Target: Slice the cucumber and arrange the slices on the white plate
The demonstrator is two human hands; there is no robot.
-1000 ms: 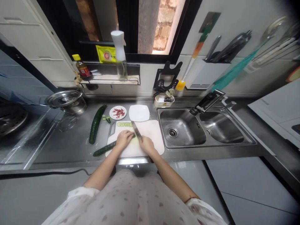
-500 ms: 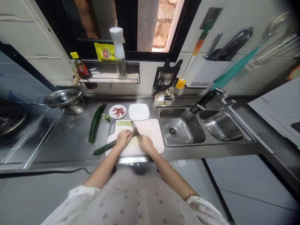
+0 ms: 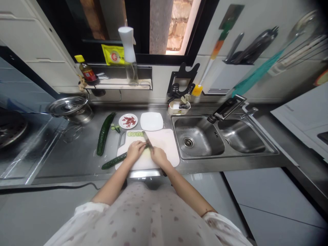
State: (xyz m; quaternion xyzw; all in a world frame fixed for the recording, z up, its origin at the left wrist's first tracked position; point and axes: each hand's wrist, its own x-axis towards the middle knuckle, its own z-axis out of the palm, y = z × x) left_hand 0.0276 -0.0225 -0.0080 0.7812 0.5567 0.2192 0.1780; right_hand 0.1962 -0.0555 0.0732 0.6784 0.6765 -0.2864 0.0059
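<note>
On the white cutting board (image 3: 166, 147), my left hand (image 3: 136, 150) is closed over a dark green cucumber (image 3: 114, 161), whose far end sticks out past the board's left edge. My right hand (image 3: 159, 157) grips a kitchen knife (image 3: 147, 140), its blade slanting up and left right beside my left fingertips. The cucumber's cut end is mostly hidden by my fingers and the blade. Along the board's top edge lies a row of several thin cucumber slices (image 3: 135, 134). A second, whole cucumber (image 3: 105, 134) rests on the steel counter to the left, with small cucumber pieces (image 3: 115, 127) next to it.
Behind the board stand a white plate with chopped red bits (image 3: 128, 121) and a white square plate (image 3: 151, 121). A double steel sink (image 3: 200, 136) with a black faucet (image 3: 225, 108) is at right. A lidded pot (image 3: 74, 108) sits at left, under a shelf holding bottles.
Both hands, the cucumber and the knife look almost unmoved. The whole view has shifted very slightly.
</note>
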